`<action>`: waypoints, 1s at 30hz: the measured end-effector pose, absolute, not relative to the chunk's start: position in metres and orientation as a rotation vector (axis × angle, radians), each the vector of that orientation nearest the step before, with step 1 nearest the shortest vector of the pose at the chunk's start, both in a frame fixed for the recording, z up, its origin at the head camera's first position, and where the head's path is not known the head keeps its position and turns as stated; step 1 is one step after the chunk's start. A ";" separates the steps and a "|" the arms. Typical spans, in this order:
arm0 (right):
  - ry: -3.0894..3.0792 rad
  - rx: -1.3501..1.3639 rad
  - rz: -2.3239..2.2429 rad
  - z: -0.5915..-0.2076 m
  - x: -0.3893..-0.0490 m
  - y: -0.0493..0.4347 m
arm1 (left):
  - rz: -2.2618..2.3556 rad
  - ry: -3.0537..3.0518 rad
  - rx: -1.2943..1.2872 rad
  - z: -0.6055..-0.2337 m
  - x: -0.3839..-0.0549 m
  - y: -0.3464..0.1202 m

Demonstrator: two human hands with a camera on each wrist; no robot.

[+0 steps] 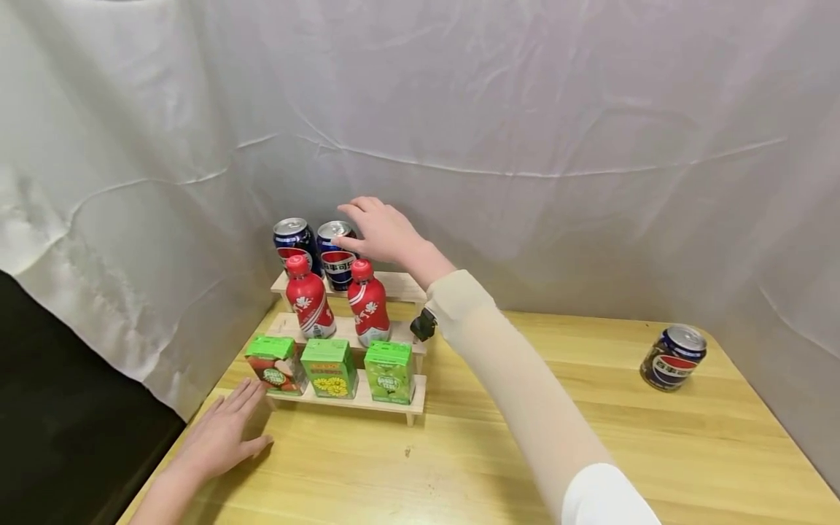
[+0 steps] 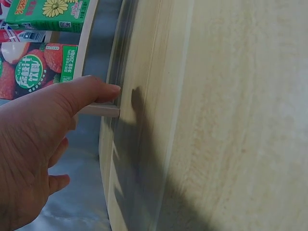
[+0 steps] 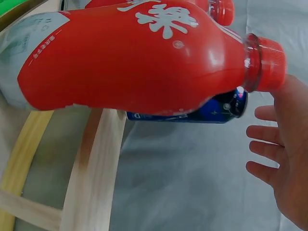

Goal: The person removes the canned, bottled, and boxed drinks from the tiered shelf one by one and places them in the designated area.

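Note:
My right hand [image 1: 380, 232] hovers over the top tier, fingers extended and nothing in its grasp. Just beside it stands a blue cola can [image 1: 338, 271], with another cola can [image 1: 293, 240] to its left. In the right wrist view a red bottle [image 3: 130, 57] fills the foreground and covers most of a can [image 3: 226, 107]; the right fingers spread past their tops. My left hand [image 1: 226, 430] lies at the rack's front left corner, next to a strawberry juice box [image 1: 278, 368]. Its thumb [image 2: 91, 91] extends along the corner of the lowest shelf, holding nothing.
The three-tier wooden rack [image 1: 387, 405] also bears two red bottles [image 1: 311, 300] on its middle tier. On the bottom tier are a green chrysanthemum drink box [image 1: 329, 370] and another green box [image 1: 390, 373]. A separate cola can [image 1: 673, 357] stands far right on the table [image 1: 577, 350]. Grey curtains [image 1: 525, 131] hang behind.

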State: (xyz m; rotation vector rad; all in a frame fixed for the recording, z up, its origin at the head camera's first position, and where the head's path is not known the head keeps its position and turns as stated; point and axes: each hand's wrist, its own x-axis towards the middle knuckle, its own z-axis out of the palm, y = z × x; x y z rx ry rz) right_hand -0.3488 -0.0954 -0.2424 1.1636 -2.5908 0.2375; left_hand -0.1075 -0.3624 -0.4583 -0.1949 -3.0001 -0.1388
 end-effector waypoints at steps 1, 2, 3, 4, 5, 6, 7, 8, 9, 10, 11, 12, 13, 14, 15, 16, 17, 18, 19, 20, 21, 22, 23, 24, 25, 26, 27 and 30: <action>-2.593 1.168 0.234 -0.244 -0.350 -0.097 | -0.141 -3.007 -0.188 -0.459 -0.108 -0.362; -2.597 1.174 0.233 -0.245 -0.351 -0.098 | -0.142 -3.009 -0.186 -0.459 -0.108 -0.361; -2.603 1.178 0.231 -0.246 -0.352 -0.099 | -0.147 -3.010 -0.183 -0.460 -0.108 -0.361; -2.607 1.184 0.237 -0.246 -0.353 -0.100 | -0.150 -3.010 -0.180 -0.460 -0.108 -0.360; -2.613 1.188 0.244 -0.247 -0.354 -0.101 | -0.157 -3.011 -0.178 -0.461 -0.108 -0.359; -2.620 1.190 0.247 -0.248 -0.355 -0.101 | -0.164 -3.010 -0.176 -0.461 -0.108 -0.358; -2.626 1.191 0.254 -0.249 -0.356 -0.102 | -0.173 -3.009 -0.174 -0.461 -0.108 -0.357; -2.635 1.191 0.259 -0.249 -0.357 -0.102 | -0.178 -3.008 -0.171 -0.462 -0.108 -0.356; -2.642 1.191 0.268 -0.250 -0.358 -0.102 | -0.185 -3.006 -0.171 -0.462 -0.108 -0.355; -2.646 1.198 0.276 -0.250 -0.359 -0.101 | -0.187 -3.003 -0.171 -0.463 -0.109 -0.354; -2.648 1.208 0.280 -0.251 -0.360 -0.101 | -0.190 -3.002 -0.170 -0.464 -0.109 -0.354; -2.652 1.220 0.285 -0.251 -0.361 -0.101 | -0.191 -3.000 -0.169 -0.464 -0.109 -0.353; -2.655 1.235 0.289 -0.252 -0.362 -0.101 | -0.193 -2.998 -0.169 -0.465 -0.110 -0.352; -2.659 1.252 0.289 -0.252 -0.363 -0.101 | -0.190 -2.996 -0.169 -0.465 -0.110 -0.352; -2.662 1.270 0.289 -0.253 -0.363 -0.101 | -0.191 -2.994 -0.171 -0.466 -0.110 -0.351; -2.665 1.284 0.286 -0.253 -0.364 -0.100 | -0.191 -2.990 -0.171 -0.467 -0.110 -0.351; -2.669 1.295 0.285 -0.254 -0.365 -0.100 | -0.192 -2.988 -0.173 -0.467 -0.110 -0.351; -2.673 1.305 0.279 -0.254 -0.366 -0.100 | -0.194 -2.987 -0.175 -0.467 -0.110 -0.350; -2.676 1.311 0.270 -0.255 -0.367 -0.100 | -0.196 -2.985 -0.176 -0.468 -0.109 -0.350; -2.676 1.319 0.266 -0.255 -0.367 -0.100 | -0.195 -2.983 -0.175 -0.468 -0.109 -0.350; -2.675 1.326 0.264 -0.256 -0.368 -0.099 | -0.195 -2.982 -0.175 -0.468 -0.109 -0.349; -2.673 1.334 0.266 -0.256 -0.368 -0.099 | -0.194 -2.981 -0.173 -0.468 -0.109 -0.349; -2.671 1.342 0.264 -0.257 -0.368 -0.099 | -0.193 -2.981 -0.173 -0.468 -0.109 -0.349; -2.669 1.349 0.266 -0.257 -0.369 -0.099 | -0.192 -2.982 -0.173 -0.467 -0.109 -0.349; -2.669 1.354 0.269 -0.257 -0.369 -0.099 | -0.190 -2.983 -0.173 -0.467 -0.109 -0.349; -2.664 1.362 0.276 -0.257 -0.369 -0.099 | -0.189 -2.982 -0.173 -0.467 -0.109 -0.349; -2.661 1.367 0.277 -0.257 -0.369 -0.099 | -0.189 -2.983 -0.173 -0.467 -0.109 -0.349; -2.644 1.377 0.278 -0.257 -0.369 -0.099 | -0.187 -2.983 -0.173 -0.466 -0.109 -0.349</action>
